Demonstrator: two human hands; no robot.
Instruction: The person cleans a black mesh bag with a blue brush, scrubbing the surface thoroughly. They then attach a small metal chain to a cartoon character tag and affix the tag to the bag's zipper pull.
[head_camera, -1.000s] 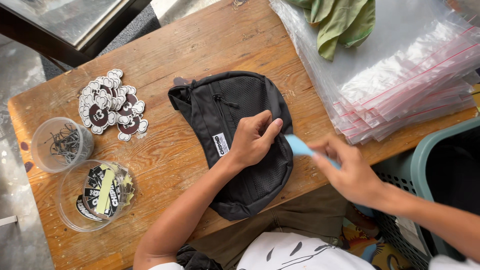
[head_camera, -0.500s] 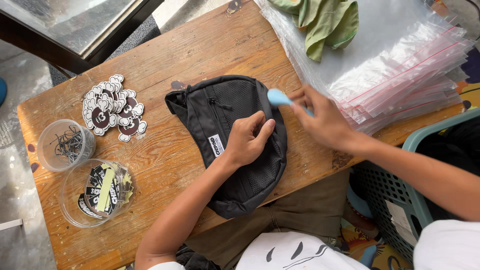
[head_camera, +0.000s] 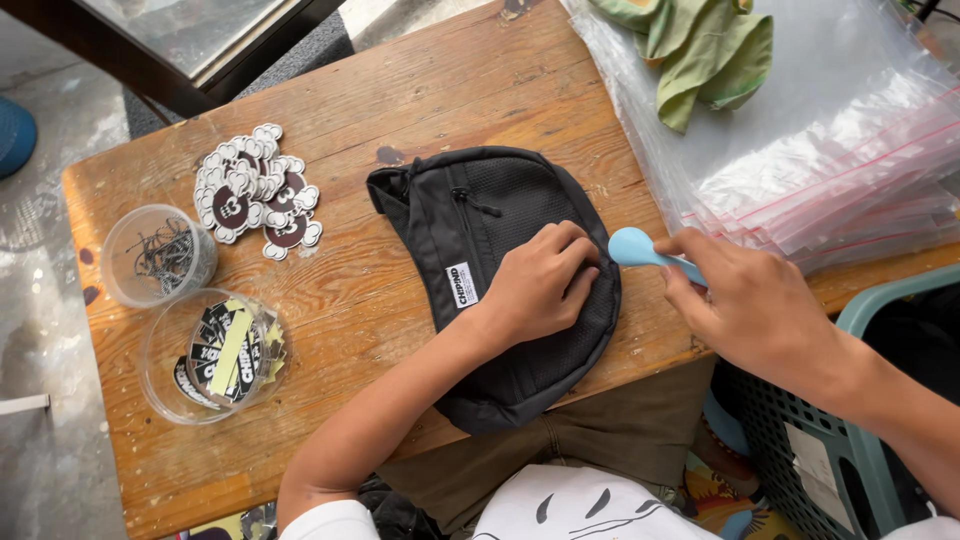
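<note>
A black fabric waist bag with a mesh front and a small white label lies flat on the wooden table. My left hand presses down on the bag's right half, fingers curled at its edge. My right hand is just right of the bag and grips a light blue plastic tool, whose rounded tip touches the bag's right edge beside my left fingertips.
A pile of white and dark die-cut stickers lies at the left. Two clear round tubs hold black ties and labels. Stacked clear zip bags and a green cloth lie at the right. A teal basket stands below the table.
My right hand carried the blue tool up over the bag, then back down to its right edge. My left hand stayed pressed on the bag.
</note>
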